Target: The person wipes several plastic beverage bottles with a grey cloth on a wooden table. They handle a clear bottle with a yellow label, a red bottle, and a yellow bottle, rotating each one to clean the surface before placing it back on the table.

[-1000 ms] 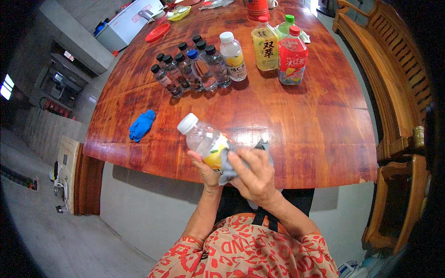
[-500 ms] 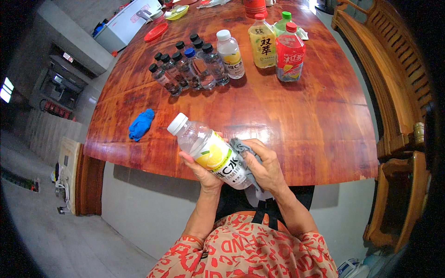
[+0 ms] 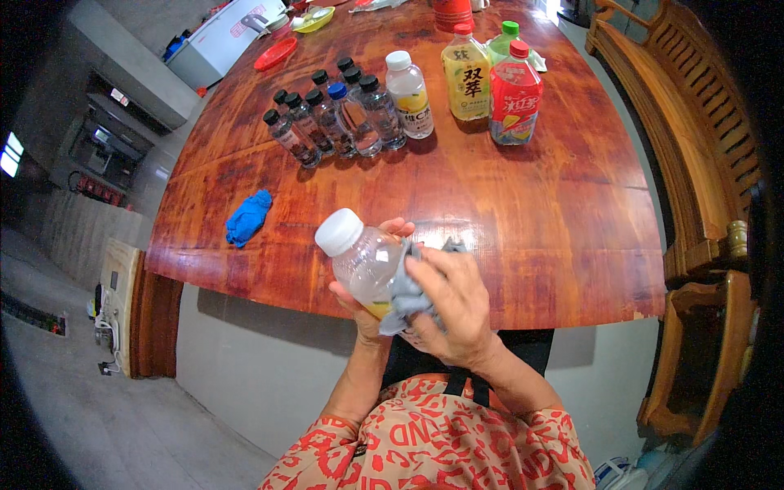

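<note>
Tilted in front of me over the table's near edge is a clear plastic bottle [image 3: 359, 265] with a white cap and a yellow label. My left hand [image 3: 367, 322] is wrapped round it from below, its fingertips showing on the far side. A grey cloth [image 3: 411, 286] lies against the bottle's side, pressed there by my right hand [image 3: 453, 306]. The cloth and that hand cover most of the label. Left of the bottle, a crumpled blue cloth [image 3: 248, 219] rests on the wooden table [image 3: 539, 253].
Several clear bottles [image 3: 327, 122] with dark or blue caps stand grouped beyond, beside a white-capped bottle [image 3: 411, 98]. Farther right are a yellow drink bottle [image 3: 467, 82], a red one [image 3: 515, 98] and a green-capped one [image 3: 505, 37]. A wooden bench [image 3: 678, 122] flanks the table's right.
My right hand has moved left across the bottle with the grey cloth, now covering the label. The bottle has turned, its cap shifting slightly right and nearer.
</note>
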Motion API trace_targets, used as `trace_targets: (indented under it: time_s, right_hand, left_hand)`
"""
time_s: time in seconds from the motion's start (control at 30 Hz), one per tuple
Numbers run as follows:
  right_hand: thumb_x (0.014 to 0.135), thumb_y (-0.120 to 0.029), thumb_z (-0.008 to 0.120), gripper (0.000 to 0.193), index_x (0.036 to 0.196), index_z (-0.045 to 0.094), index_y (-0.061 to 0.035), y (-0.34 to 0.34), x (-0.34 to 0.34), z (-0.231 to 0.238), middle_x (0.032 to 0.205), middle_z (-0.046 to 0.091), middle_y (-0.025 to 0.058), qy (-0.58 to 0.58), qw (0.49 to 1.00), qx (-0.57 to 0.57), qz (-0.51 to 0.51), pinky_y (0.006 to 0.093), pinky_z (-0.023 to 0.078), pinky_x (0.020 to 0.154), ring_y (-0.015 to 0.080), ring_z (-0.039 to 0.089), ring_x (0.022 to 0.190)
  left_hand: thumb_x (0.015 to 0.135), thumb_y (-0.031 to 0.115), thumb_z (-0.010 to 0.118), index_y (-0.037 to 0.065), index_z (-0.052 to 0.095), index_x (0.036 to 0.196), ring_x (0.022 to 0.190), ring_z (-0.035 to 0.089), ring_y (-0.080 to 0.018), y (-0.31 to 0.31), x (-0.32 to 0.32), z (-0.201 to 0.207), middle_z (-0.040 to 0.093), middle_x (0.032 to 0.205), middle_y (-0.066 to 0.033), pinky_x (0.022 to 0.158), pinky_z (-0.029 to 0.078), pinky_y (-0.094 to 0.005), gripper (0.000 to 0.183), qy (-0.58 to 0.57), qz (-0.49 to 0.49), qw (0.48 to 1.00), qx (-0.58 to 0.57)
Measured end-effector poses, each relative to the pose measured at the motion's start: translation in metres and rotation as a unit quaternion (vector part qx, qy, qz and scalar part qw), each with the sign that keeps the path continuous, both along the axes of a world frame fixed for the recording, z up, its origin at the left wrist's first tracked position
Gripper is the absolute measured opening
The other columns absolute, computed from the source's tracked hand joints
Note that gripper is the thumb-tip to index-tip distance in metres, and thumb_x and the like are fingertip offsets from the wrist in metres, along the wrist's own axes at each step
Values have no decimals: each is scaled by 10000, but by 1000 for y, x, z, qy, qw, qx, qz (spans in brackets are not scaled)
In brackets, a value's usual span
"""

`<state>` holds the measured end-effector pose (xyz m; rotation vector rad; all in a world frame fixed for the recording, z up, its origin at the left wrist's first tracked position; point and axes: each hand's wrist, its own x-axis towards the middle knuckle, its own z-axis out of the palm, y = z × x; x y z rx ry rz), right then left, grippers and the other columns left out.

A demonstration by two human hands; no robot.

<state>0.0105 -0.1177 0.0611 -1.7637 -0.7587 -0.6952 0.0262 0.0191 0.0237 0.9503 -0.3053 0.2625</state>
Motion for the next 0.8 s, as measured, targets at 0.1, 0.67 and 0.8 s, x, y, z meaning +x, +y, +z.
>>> trace_targets:
  time_s: [0.1,0.67,0.8]
  right_hand:
    - [778,-72,608,382,1146,565,20,-4,14,3,1081,571,206,119,986,71,95,431,450,848,356,559,935]
    - [960,-270,502,397,1231,557,15,-10,18,-62,1031,618,23,544,735,244,323,247,456,800,94,558,914]
    - [954,-265,503,427,1242,532,48,-3,9,-72,1130,601,66,549,708,309,318,256,445,873,116,558,1003]
  left_hand:
    - [765,802,409,-48,363,1325,1230,445,-316,-9,-3,6,419,1339,-224,1017,407,-456,1019,2,29,999,-27]
    - [837,769,285,28,503,1222,904,616,-325,7,3,-8,610,1071,-181,923,454,-506,863,21,-23,997,-64]
    - [841,764,291,5,471,1232,875,621,-288,5,2,0,595,1053,-150,847,490,-542,873,48,-70,981,-176]
